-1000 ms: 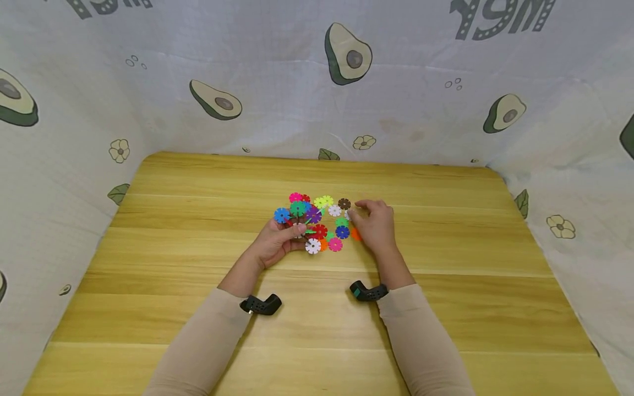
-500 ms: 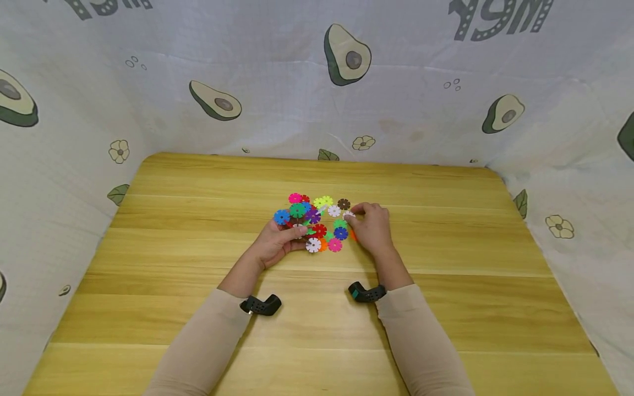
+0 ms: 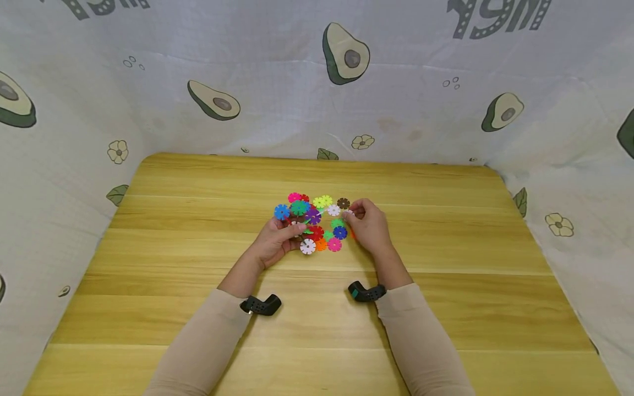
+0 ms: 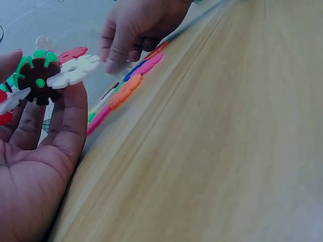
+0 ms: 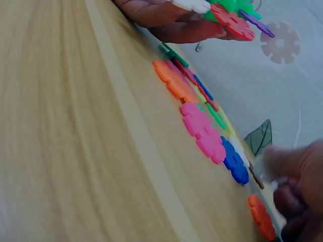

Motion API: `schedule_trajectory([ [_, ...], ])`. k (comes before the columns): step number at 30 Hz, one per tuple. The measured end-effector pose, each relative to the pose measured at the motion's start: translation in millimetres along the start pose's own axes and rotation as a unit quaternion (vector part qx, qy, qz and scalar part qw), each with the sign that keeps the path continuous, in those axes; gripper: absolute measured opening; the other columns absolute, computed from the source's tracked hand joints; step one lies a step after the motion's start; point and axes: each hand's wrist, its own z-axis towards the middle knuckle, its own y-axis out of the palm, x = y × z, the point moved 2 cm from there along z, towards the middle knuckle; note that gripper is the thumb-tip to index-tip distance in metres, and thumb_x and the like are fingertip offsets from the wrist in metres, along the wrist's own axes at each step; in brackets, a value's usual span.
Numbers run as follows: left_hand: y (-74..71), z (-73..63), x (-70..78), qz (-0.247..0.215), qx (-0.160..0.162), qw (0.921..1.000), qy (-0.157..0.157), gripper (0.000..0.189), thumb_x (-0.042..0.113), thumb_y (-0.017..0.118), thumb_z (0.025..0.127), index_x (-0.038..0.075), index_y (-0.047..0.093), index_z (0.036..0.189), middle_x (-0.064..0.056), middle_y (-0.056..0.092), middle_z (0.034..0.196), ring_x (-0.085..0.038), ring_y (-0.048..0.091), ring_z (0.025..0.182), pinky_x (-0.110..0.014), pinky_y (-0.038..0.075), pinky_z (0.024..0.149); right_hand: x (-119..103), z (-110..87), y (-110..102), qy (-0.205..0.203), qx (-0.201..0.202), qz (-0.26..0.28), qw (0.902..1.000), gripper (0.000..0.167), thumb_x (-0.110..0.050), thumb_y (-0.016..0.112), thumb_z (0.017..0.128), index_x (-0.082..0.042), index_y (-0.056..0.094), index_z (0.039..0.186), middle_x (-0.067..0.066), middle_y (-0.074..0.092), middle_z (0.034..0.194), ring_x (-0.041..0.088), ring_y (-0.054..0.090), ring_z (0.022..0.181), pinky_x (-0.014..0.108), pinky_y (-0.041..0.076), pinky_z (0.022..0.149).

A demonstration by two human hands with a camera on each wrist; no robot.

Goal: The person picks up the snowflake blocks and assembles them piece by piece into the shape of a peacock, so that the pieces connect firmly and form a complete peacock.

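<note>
My left hand grips a built-up cluster of interlocking plastic snowflake discs, the thumb on top and fingers beneath. In the left wrist view a brown disc sits at the cluster's middle, with a white disc slotted to it. Green, red, blue and purple discs also belong to the cluster. On the right, my right hand pinches a white snowflake disc between thumb and index finger. In the right wrist view that disc is blurred and partly covered by the fingers.
Loose snowflake discs lie on the wooden table between and behind the hands, among them a pink disc, a dark blue disc and a brown disc. An orange disc lies below the right hand. A printed cloth hangs behind.
My right hand has shifted slightly left, its thumb and index finger now closed over the white disc. The cluster in my left hand has turned a little, its lower white disc moving left.
</note>
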Motion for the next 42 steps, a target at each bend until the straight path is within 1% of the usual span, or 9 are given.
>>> schedule_trajectory([
  [2, 0.3, 0.3, 0.0, -0.003, -0.001, 1.0000, -0.001, 0.021, 0.005, 0.054, 0.101, 0.011, 0.054, 0.121, 0.006, 0.071, 0.101, -0.010, 0.067, 0.086, -0.025, 0.061, 0.076, -1.2, 0.0, -0.1, -0.004, 0.003, 0.065, 0.9979, 0.028, -0.026, 0.073, 0.096, -0.006, 0.063, 0.112, 0.010, 0.064, 0.103, 0.022, 0.058, 0.094, 0.027, 0.052, 0.082],
  [4, 0.6, 0.5, 0.2, -0.005, -0.003, 1.0000, -0.005, 0.021, 0.006, 0.053, 0.102, 0.011, 0.051, 0.122, 0.007, 0.070, 0.098, -0.008, 0.066, 0.086, -0.022, 0.060, 0.075, -2.9, 0.1, 0.2, -0.017, -0.003, 0.137, 0.9905, 0.027, -0.023, 0.074, 0.096, -0.004, 0.064, 0.113, 0.005, 0.065, 0.101, 0.015, 0.060, 0.091, 0.019, 0.053, 0.080],
  [8, 1.0, 1.1, -0.4, -0.009, -0.016, 0.9998, -0.012, 0.019, 0.009, 0.050, 0.103, 0.010, 0.049, 0.122, 0.007, 0.068, 0.097, -0.007, 0.063, 0.085, -0.020, 0.059, 0.072, -9.2, -2.2, 1.2, -0.047, -0.052, 0.262, 0.9625, 0.025, -0.012, 0.071, 0.097, 0.001, 0.062, 0.116, -0.001, 0.066, 0.096, 0.007, 0.068, 0.085, 0.016, 0.058, 0.081],
  [11, 1.0, 0.5, -0.7, -0.009, -0.024, 0.9995, -0.017, 0.019, 0.013, 0.049, 0.104, 0.011, 0.048, 0.123, 0.006, 0.067, 0.101, -0.008, 0.063, 0.087, -0.020, 0.059, 0.071, -12.8, -5.0, 4.2, -0.060, -0.097, 0.297, 0.9481, 0.021, -0.005, 0.066, 0.098, 0.003, 0.059, 0.116, -0.007, 0.068, 0.091, 0.005, 0.071, 0.081, 0.017, 0.060, 0.080],
  [17, 0.6, -0.7, -0.5, -0.016, -0.039, 0.9989, -0.020, 0.026, 0.016, 0.043, 0.107, 0.010, 0.046, 0.131, 0.007, 0.068, 0.107, -0.007, 0.066, 0.093, -0.020, 0.060, 0.077, -17.9, -9.2, 11.9, -0.083, -0.143, 0.292, 0.9420, 0.020, 0.000, 0.063, 0.099, 0.010, 0.057, 0.114, -0.011, 0.070, 0.089, 0.004, 0.068, 0.080, 0.018, 0.060, 0.077],
  [23, 0.8, -2.0, 1.2, -0.027, -0.058, 0.9976, -0.025, 0.038, 0.016, 0.037, 0.108, 0.002, 0.039, 0.143, 0.007, 0.070, 0.110, -0.007, 0.068, 0.097, -0.020, 0.061, 0.082, -18.1, -10.3, 15.2, -0.101, -0.155, 0.299, 0.9361, 0.019, 0.003, 0.061, 0.099, 0.014, 0.055, 0.114, -0.011, 0.070, 0.090, 0.003, 0.069, 0.082, 0.017, 0.060, 0.079],
  [29, 0.5, -2.2, 1.2, -0.043, -0.058, 0.9972, -0.021, 0.036, 0.014, 0.036, 0.108, 0.003, 0.037, 0.142, 0.006, 0.069, 0.110, -0.006, 0.069, 0.098, -0.020, 0.061, 0.084, -18.9, -11.0, 16.3, -0.118, -0.168, 0.316, 0.9263, 0.017, 0.005, 0.058, 0.100, 0.016, 0.055, 0.113, -0.008, 0.070, 0.091, 0.004, 0.072, 0.084, 0.018, 0.060, 0.079],
  [36, -1.5, -2.1, 0.2, -0.033, -0.055, 0.9977, -0.022, 0.049, 0.014, 0.037, 0.108, -0.003, 0.027, 0.153, 0.006, 0.068, 0.113, -0.008, 0.069, 0.100, -0.021, 0.061, 0.085, -21.9, -13.8, 16.9, -0.153, -0.145, 0.273, 0.9384, 0.015, 0.002, 0.061, 0.099, 0.014, 0.064, 0.108, -0.005, 0.067, 0.095, 0.004, 0.066, 0.086, 0.017, 0.058, 0.080],
  [42, -3.6, -1.2, -1.4, -0.017, -0.051, 0.9983, -0.023, 0.047, 0.015, 0.039, 0.110, -0.001, 0.027, 0.152, 0.004, 0.063, 0.119, -0.008, 0.067, 0.103, -0.021, 0.060, 0.085, -22.4, -16.0, 18.6, -0.149, -0.132, 0.240, 0.9500, 0.015, -0.001, 0.062, 0.099, 0.010, 0.069, 0.107, 0.013, 0.071, 0.101, 0.003, 0.067, 0.088, 0.017, 0.059, 0.083],
])
